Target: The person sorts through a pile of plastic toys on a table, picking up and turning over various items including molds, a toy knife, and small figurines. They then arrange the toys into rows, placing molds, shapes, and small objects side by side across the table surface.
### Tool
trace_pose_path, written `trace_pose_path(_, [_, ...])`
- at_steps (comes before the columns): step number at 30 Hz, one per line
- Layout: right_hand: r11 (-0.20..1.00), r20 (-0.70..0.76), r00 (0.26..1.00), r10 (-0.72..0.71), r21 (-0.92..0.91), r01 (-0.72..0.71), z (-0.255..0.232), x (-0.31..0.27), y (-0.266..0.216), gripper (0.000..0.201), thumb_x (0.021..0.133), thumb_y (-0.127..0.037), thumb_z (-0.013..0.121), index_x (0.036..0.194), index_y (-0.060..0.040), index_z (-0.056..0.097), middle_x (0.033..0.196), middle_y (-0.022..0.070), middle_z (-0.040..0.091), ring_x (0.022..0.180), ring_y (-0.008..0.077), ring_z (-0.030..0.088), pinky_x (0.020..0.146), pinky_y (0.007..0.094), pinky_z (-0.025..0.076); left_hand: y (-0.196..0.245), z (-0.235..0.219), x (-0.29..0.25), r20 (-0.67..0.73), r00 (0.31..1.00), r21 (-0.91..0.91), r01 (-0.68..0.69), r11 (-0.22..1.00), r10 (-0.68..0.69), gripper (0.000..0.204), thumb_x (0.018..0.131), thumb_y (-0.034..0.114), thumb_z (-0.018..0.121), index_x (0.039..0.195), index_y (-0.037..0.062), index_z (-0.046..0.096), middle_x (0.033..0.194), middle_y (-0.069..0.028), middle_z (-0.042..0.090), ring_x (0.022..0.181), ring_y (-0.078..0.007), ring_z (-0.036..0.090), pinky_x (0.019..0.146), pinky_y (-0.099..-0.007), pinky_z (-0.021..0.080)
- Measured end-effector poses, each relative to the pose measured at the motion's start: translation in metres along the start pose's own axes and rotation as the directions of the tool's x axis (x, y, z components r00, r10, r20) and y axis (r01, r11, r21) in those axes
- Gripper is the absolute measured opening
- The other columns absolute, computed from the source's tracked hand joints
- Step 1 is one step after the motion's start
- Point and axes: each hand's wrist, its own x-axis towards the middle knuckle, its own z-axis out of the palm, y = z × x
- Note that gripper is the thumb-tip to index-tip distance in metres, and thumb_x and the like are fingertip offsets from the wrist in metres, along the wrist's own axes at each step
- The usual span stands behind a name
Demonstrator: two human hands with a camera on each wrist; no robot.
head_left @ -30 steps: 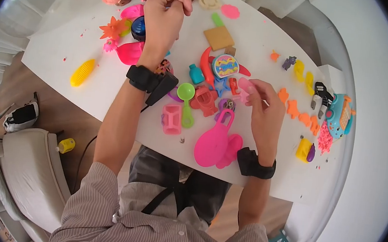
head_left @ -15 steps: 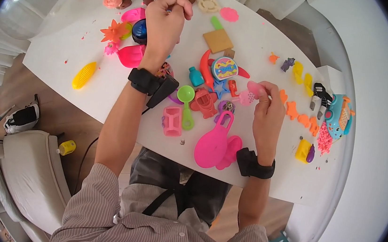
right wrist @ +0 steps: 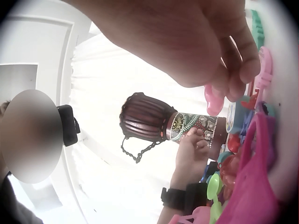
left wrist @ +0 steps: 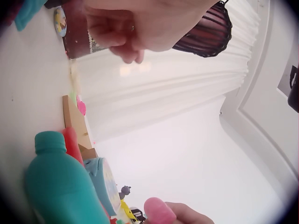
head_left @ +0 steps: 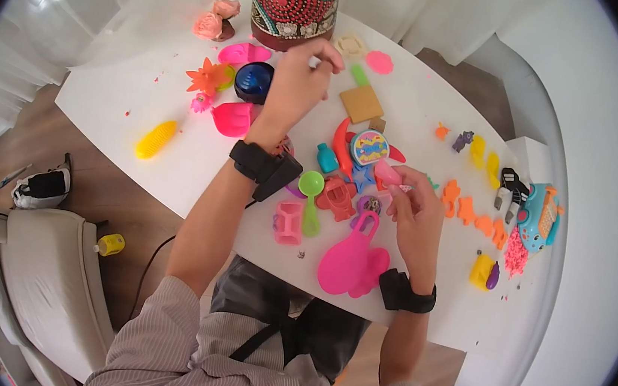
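Observation:
My right hand pinches a small pink plastic piece with a rounded end between thumb and fingertips, raised over the toys; its exact kind is not clear. In the right wrist view, the rounded pink end juts out below the fingers. Below this hand lies a pink paddle-shaped toy with a looped handle. My left hand is held up before a patterned drum, its fingers loosely bent and nothing visible in them. Beside it sits a dark blue ball-like thing.
On the white table lie a teal bottle, a green scoop, a red mould and a yellow corn cob. Orange shapes and a blue toy with pink crumbs are at the right. Artificial roses stand at the back left.
The pink piece has turned in my right hand; half a second ago its perforated part faced up. The head view has tilted, so everything sits lower. My left hand keeps its pose.

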Motion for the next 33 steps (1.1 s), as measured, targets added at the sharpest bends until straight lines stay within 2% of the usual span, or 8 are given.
trace_pose_path(2, [0.998, 0.000, 1.000, -0.015, 0.059, 0.015, 0.001, 0.000, 0.002, 0.025, 0.098, 0.000, 0.065, 0.124, -0.0017, 0.067, 0.101, 0.0088, 0.072, 0.070, 0.0109, 0.064, 0.061, 0.0251, 0.049, -0.005, 0.004, -0.003, 0.136, 0.991, 0.062, -0.018, 0.998, 0.009, 0.018, 0.096, -0.003, 0.050, 0.095, 0.0022, 0.067, 0.088, -0.0029, 0.067, 0.054, -0.0082, 0.060, 0.048, -0.0245, 0.045])
trace_pose_path(6, [0.996, -0.024, 1.000, 0.004, 0.084, -0.002, 0.003, -0.001, -0.002, 0.025, 0.098, 0.001, 0.067, 0.123, -0.0007, 0.068, 0.103, 0.0090, 0.073, 0.073, 0.0115, 0.066, 0.062, 0.0254, 0.050, -0.009, 0.004, 0.000, 0.176, 0.983, -0.010, -0.043, 0.999, 0.044, 0.015, 0.093, -0.006, 0.054, 0.096, 0.0000, 0.067, 0.089, -0.0045, 0.067, 0.056, -0.0085, 0.061, 0.050, -0.0246, 0.048])
trace_pose_path(10, [0.995, -0.037, 0.999, -0.031, 0.093, 0.034, 0.002, -0.002, -0.003, 0.024, 0.095, 0.001, 0.069, 0.119, 0.0008, 0.067, 0.102, 0.0084, 0.072, 0.074, 0.0119, 0.067, 0.064, 0.0254, 0.051, -0.002, 0.003, -0.002, 0.131, 0.990, 0.049, -0.054, 0.997, 0.048, 0.014, 0.093, -0.005, 0.054, 0.093, -0.0019, 0.067, 0.079, -0.0045, 0.067, 0.056, -0.0090, 0.063, 0.051, -0.0270, 0.049])
trace_pose_path(11, [0.998, -0.031, 0.999, -0.021, 0.056, 0.023, 0.002, -0.003, -0.002, 0.023, 0.094, 0.002, 0.070, 0.117, 0.0008, 0.067, 0.100, 0.0080, 0.072, 0.073, 0.0121, 0.067, 0.064, 0.0253, 0.051, -0.004, 0.003, -0.001, 0.112, 0.987, 0.056, -0.122, 0.991, 0.116, 0.014, 0.093, -0.005, 0.054, 0.093, -0.0025, 0.067, 0.077, -0.0049, 0.067, 0.056, -0.0099, 0.065, 0.051, -0.0278, 0.050])
trace_pose_path(21, [0.986, 0.087, 0.990, -0.112, -0.113, 0.122, 0.005, -0.004, 0.001, 0.023, 0.089, 0.002, 0.073, 0.112, -0.0011, 0.068, 0.087, 0.0067, 0.068, 0.069, 0.0120, 0.064, 0.063, 0.0257, 0.049, -0.004, 0.003, -0.002, 0.123, 0.989, 0.057, -0.089, 0.994, 0.082, 0.017, 0.091, -0.004, 0.052, 0.095, -0.0020, 0.068, 0.081, -0.0075, 0.070, 0.057, -0.0122, 0.065, 0.054, -0.0298, 0.051])
trace_pose_path(28, [0.994, 0.075, 0.991, -0.107, -0.031, 0.110, 0.009, -0.004, -0.006, 0.024, 0.092, 0.000, 0.073, 0.116, -0.0022, 0.069, 0.088, 0.0056, 0.068, 0.070, 0.0109, 0.062, 0.064, 0.0251, 0.049, -0.013, 0.001, -0.002, 0.179, 0.981, 0.096, -0.092, 0.991, 0.073, 0.017, 0.091, -0.003, 0.053, 0.095, -0.0014, 0.070, 0.081, -0.0075, 0.071, 0.057, -0.0130, 0.065, 0.054, -0.0300, 0.051])
trace_pose_path(30, [0.989, 0.065, 0.993, -0.096, 0.119, 0.088, 0.010, 0.000, -0.009, 0.024, 0.094, 0.000, 0.072, 0.117, -0.0026, 0.068, 0.090, 0.0051, 0.067, 0.071, 0.0109, 0.063, 0.064, 0.0250, 0.049, -0.013, 0.001, -0.001, 0.175, 0.981, 0.106, -0.107, 0.989, 0.087, 0.020, 0.091, -0.003, 0.052, 0.096, -0.0009, 0.071, 0.080, -0.0086, 0.072, 0.055, -0.0148, 0.066, 0.055, -0.0311, 0.052])
trace_pose_path(33, [0.988, 0.076, 0.986, -0.150, 0.044, 0.147, 0.013, 0.012, -0.023, 0.025, 0.094, -0.001, 0.072, 0.119, -0.0032, 0.068, 0.093, 0.0034, 0.067, 0.073, 0.0104, 0.064, 0.063, 0.0248, 0.049, -0.014, 0.000, 0.000, 0.178, 0.982, 0.117, -0.085, 0.990, 0.063, 0.023, 0.090, -0.003, 0.050, 0.097, -0.0005, 0.071, 0.079, -0.0094, 0.073, 0.053, -0.0164, 0.065, 0.055, -0.0320, 0.052])
